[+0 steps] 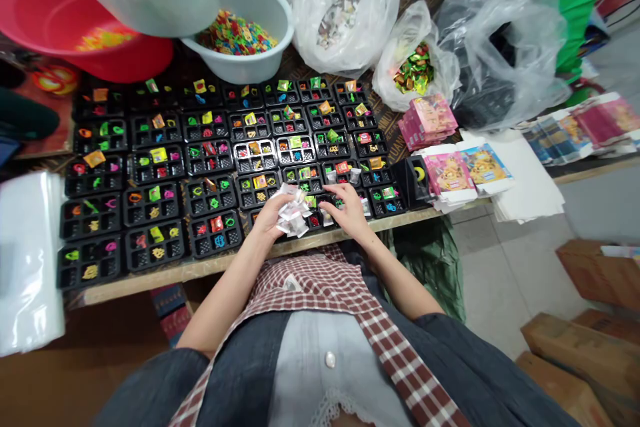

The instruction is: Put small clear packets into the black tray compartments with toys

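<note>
My left hand (270, 219) is closed round a loose bunch of small white sachets (294, 211) above the front row of trays. My right hand (349, 212) reaches over a black compartment tray (316, 219) just to the right of that bunch. Its thumb and fingers are apart, with no sachet visible between them; a white sachet (326, 217) lies under the thumb. Another white sachet (355, 175) rests in a tray behind this hand. The black trays (156, 240) stand in rows and hold coloured plastic pieces and small bright packets.
Behind the trays are a red basin (125, 60), grey basins (245, 67) of coloured pieces, and plastic bags (345, 47) of packets. Printed pink cards (447, 173) are stacked at the right. White plastic sheets (30, 260) lie at the left. Cardboard boxes (580, 347) stand on the floor.
</note>
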Motion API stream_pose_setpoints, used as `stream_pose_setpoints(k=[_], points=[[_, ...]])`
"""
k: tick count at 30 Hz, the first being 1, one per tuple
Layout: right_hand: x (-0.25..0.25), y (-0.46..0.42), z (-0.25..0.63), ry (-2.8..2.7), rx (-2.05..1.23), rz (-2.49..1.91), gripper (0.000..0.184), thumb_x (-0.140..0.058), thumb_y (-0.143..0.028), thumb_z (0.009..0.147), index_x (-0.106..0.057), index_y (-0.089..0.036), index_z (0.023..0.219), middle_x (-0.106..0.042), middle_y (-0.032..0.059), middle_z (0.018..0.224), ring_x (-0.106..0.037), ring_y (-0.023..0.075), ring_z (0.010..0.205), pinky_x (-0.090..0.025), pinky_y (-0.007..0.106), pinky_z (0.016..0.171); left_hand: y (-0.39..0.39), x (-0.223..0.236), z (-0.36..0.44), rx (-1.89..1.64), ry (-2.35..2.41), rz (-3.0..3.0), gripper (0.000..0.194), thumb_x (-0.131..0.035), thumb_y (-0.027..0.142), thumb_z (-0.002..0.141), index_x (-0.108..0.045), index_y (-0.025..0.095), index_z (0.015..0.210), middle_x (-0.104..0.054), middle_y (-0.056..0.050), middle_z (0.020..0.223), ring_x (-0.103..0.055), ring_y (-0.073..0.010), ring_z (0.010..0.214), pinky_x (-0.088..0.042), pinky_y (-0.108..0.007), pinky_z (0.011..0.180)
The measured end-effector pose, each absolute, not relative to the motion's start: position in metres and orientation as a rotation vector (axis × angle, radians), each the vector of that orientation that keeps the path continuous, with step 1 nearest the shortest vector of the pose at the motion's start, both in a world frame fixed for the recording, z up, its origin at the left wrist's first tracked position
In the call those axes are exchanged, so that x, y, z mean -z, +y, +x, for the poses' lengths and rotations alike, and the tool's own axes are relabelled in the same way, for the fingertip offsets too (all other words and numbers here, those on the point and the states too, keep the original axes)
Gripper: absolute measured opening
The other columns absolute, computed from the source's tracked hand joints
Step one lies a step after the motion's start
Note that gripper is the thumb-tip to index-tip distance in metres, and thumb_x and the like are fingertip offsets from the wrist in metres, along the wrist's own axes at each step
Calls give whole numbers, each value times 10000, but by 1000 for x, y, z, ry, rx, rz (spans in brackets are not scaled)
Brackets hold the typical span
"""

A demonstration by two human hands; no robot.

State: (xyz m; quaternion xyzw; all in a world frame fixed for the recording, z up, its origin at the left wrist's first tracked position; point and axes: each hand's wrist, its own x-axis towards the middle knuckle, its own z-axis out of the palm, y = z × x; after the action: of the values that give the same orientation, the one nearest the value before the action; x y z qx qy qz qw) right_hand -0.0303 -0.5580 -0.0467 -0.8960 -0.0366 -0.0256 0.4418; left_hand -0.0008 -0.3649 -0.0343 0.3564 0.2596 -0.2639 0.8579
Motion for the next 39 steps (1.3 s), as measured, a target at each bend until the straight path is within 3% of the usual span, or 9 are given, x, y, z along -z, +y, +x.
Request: stream_pose_setpoints(k=[2,5,8,11,16,24,30,33,39], points=[[38,-548,-27,-172,45,-2077,296,-698,-390,860,-729,-263,1125,-627,61,1054,-595,195,922,-503,336,776,-371,35,-4,564,520,761,355,-724,83,533,-615,145,866,-696,0,671,-632,-135,526,-538,-231,524],[28,-536,-22,-285,77,-1939,146,-671,-371,880,-771,-265,895,-654,47,958,-610,188,891,-508,349,795,-375,34,-7,601,490,761,378,-750,100,511,-612,144,861,-674,11,646,-583,-109,470,-488,-206,463],[24,-535,-16,-216,168,-1846,173,-674,-379,868,-743,-252,772,-675,40,843,-618,197,827,-510,376,810,-368,33,-5,594,491,747,393,-745,91,503,-604,142,867,-688,-5,684,-615,-124,507,-509,-216,488],[27,-540,-11,-29,207,-1833,208,-653,-414,859,-712,-234,774,-692,35,813,-623,199,788,-514,361,774,-353,33,1,551,506,754,378,-719,91,537,-593,157,887,-720,-24,763,-672,-156,584,-555,-250,557],[45,-537,-19,-93,-94,-2039,172,-628,-331,857,-693,-209,755,-686,12,712,-597,165,649,-478,296,657,-330,33,9,461,564,765,337,-677,108,586,-578,187,899,-735,-13,817,-688,-161,605,-556,-252,564],[76,-521,-33,-398,-41,-2356,171,-552,-226,938,-710,-202,879,-699,91,842,-628,223,829,-504,352,788,-335,32,13,399,610,720,263,-679,106,593,-599,170,835,-715,-13,720,-679,-159,603,-565,-261,611],[59,-525,-35,-420,236,-2185,300,-594,-308,925,-675,-270,1212,-666,97,1099,-621,240,993,-538,422,884,-344,30,17,391,643,680,220,-654,110,628,-603,176,831,-716,-11,711,-665,-144,599,-538,-227,579],[53,-525,-37,-559,240,-2153,265,-542,-272,949,-719,-311,1141,-663,85,1164,-628,222,985,-546,418,877,-356,27,19,440,658,669,213,-632,99,644,-611,176,842,-711,-9,694,-652,-144,574,-544,-232,568],[36,-537,-38,-497,339,-2126,229,-531,-274,970,-758,-306,972,-728,55,991,-628,221,960,-521,416,877,-382,25,25,542,680,647,160,-623,69,667,-580,170,784,-640,15,623,-588,-107,486,-483,-171,440]])
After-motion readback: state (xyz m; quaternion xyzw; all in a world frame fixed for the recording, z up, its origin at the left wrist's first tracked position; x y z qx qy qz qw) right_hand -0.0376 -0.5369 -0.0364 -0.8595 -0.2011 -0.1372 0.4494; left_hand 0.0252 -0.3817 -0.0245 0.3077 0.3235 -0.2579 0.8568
